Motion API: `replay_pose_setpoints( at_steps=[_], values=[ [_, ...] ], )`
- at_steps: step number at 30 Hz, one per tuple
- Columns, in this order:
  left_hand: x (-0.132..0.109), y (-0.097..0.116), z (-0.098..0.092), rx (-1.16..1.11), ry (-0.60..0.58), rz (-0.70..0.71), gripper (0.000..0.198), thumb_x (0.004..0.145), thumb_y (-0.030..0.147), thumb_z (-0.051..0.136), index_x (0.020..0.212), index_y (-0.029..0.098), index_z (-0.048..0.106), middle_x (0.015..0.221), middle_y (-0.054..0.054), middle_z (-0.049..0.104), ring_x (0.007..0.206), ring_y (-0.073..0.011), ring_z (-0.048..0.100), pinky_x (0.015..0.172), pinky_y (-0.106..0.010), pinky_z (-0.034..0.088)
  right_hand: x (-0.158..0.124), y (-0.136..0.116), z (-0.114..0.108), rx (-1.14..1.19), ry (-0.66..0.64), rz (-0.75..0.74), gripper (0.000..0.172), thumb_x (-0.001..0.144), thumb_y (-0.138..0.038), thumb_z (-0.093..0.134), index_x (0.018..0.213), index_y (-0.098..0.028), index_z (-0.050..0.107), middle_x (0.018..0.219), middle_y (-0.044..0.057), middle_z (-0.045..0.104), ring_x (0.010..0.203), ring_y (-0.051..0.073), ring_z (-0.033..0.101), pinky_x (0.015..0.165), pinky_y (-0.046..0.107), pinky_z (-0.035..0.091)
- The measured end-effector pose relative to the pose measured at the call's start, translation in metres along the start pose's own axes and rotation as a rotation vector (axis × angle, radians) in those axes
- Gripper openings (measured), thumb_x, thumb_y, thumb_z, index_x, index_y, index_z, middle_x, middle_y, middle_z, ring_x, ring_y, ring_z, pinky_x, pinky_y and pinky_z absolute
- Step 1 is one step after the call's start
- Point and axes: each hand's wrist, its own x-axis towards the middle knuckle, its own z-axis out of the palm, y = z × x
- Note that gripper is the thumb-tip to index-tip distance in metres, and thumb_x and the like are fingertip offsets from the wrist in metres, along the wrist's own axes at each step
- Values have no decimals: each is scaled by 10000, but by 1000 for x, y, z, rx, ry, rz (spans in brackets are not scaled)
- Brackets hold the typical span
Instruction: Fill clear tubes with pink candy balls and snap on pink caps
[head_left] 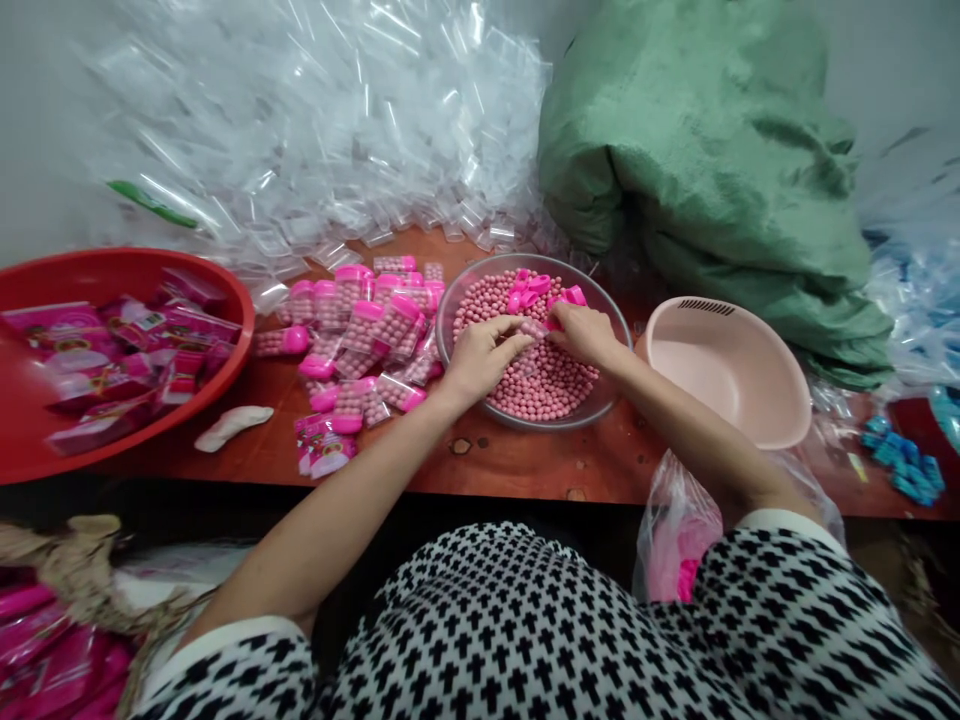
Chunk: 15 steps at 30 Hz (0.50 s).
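My left hand is closed around a small clear container holding pink beads, above a bowl. Beside it, my right hand pinches a bright pink cap against the container's end; the fingers partly hide this contact. Loose pink beads fill much of the bowl. Several pink caps lie on the beads at the back. Left of the bowl is a pile of bead-filled containers with pink caps, lying at many angles.
A large heap of clear empty containers rises behind. A green sack stands back right. On the right sits a pale pink basin; on the left, a red basin with pink packets. A plastic bag hangs by the front edge.
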Motion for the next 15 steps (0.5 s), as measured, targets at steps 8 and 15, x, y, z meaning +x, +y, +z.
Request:
replay_pose_setpoints(
  at_steps=[8,15],
  values=[
    [-3,6,3,86,-21,14,302,825,334,638,1067,196,755,998,-35,761,903,-202,690,846,-313,534,-33,1,-25,817,314,-387,351,843,-492,653,1049,-209,666,953,45,696,860,184,633,790,312,491],
    [-10,10,3,78,14,82,295,837,335,638,1076,211,759,1026,-20,767,899,-188,703,835,-293,533,-44,-9,-26,744,228,-444,270,851,-439,670,877,-172,645,762,3,627,675,124,537,643,256,422]
  ],
)
